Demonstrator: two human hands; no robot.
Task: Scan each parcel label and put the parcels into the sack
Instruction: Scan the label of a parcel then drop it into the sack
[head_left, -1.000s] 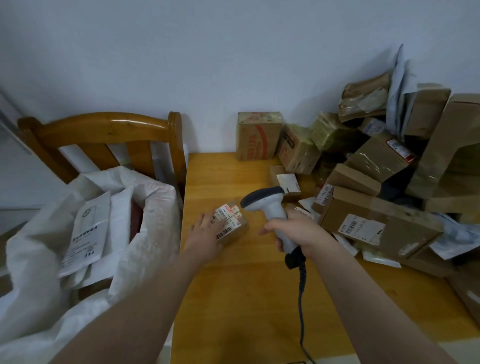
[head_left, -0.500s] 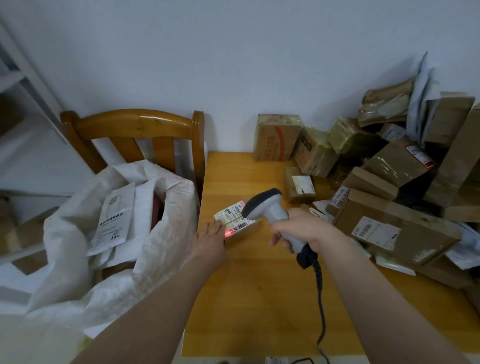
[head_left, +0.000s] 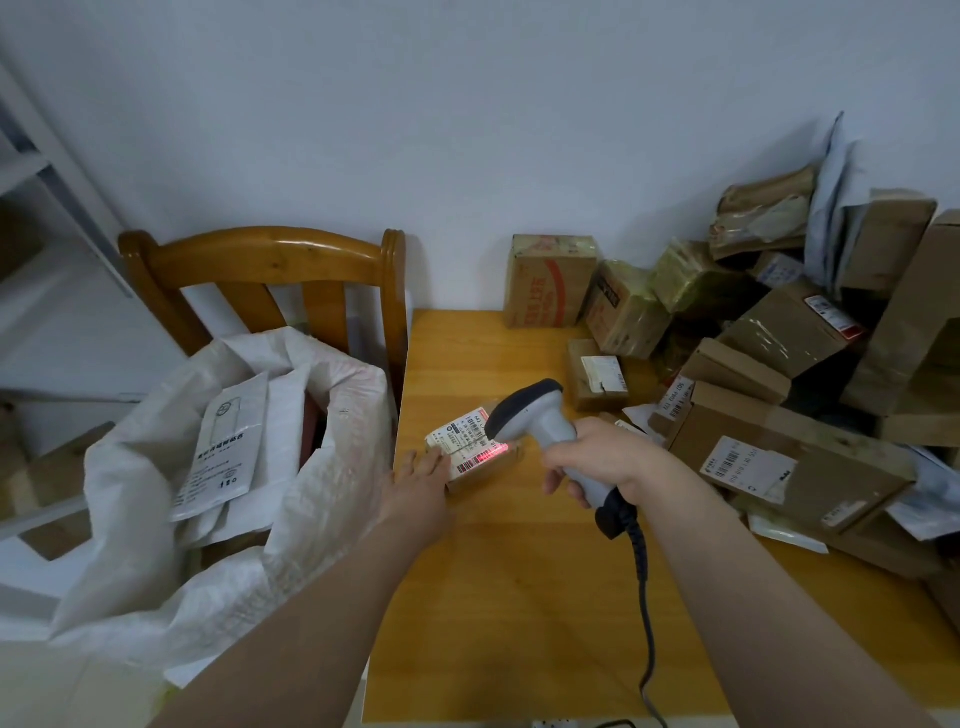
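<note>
Grey scanner (head_left: 535, 415) sits in the right hand (head_left: 597, 460), fingers curled tight round its handle. The left hand (head_left: 418, 480) lies flat, fingers straight, touching a small brown parcel (head_left: 478, 480) on the wooden table (head_left: 519, 597). Red light falls on its label (head_left: 467, 441), so this looks like the scanning step. Next the left hand should grip the parcel and drop it in the white sack (head_left: 322, 493) beside the table.

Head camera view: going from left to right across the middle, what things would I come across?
White sack → left hand → small labelled parcel → barcode scanner → large cardboard box with a white label.
</note>
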